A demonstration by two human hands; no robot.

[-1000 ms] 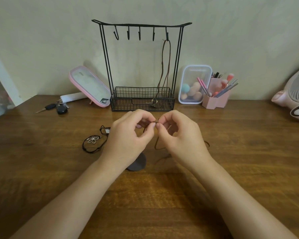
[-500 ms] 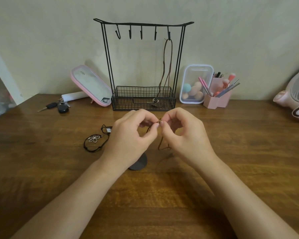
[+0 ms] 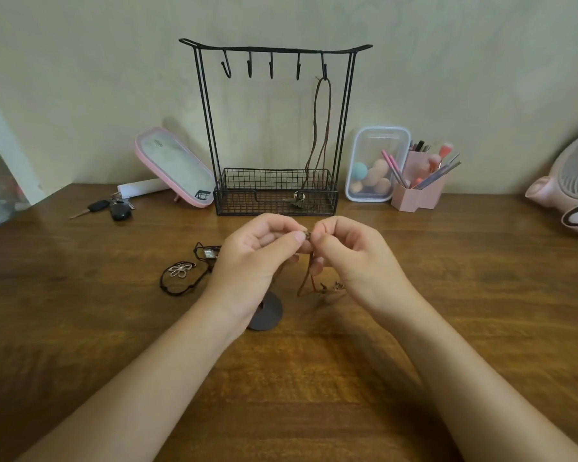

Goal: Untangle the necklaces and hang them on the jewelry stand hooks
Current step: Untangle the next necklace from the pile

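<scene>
Keys (image 3: 112,207) with black fobs lie far left on the brown wood-grain surface (image 3: 80,328). A white tube (image 3: 144,187) lies just behind them. A pink-framed oblong mirror (image 3: 176,166) is propped tilted beside the tube.

In front of the mirror, a thin black cord necklace (image 3: 181,273) with a flat silver flower pendant lies looped on the surface. A second black cord (image 3: 207,253) with a small rectangular pendant touches it and is partly hidden by the left hand.

The black wire jewelry stand (image 3: 274,48) stands at the back centre against the wall. It has a curved top bar, five hooks and a mesh basket base. A brown cord necklace (image 3: 315,125) hangs from the rightmost hook (image 3: 323,66), its metal pendant down in the basket. The other four hooks are bare.

The left hand (image 3: 257,258) has curled fingers, with thumb and forefinger pinching a knot. A dark round disc (image 3: 267,311) lies flat under the left wrist.

Between the hands, another brown cord necklace (image 3: 304,278) hangs in two strands from the pinch down to the surface. Small metal bits lie at its lower end. The right hand (image 3: 354,258) is curled and pinches the same knot from the other side, its fingertips nearly touching those of the left hand.

Right of the stand is an upright clear plastic box (image 3: 377,135) holding rounded makeup sponges. A pink holder (image 3: 421,195) with brushes and pens sits just beside it. A pink rounded fan (image 3: 571,191) is at the far right edge.
</scene>
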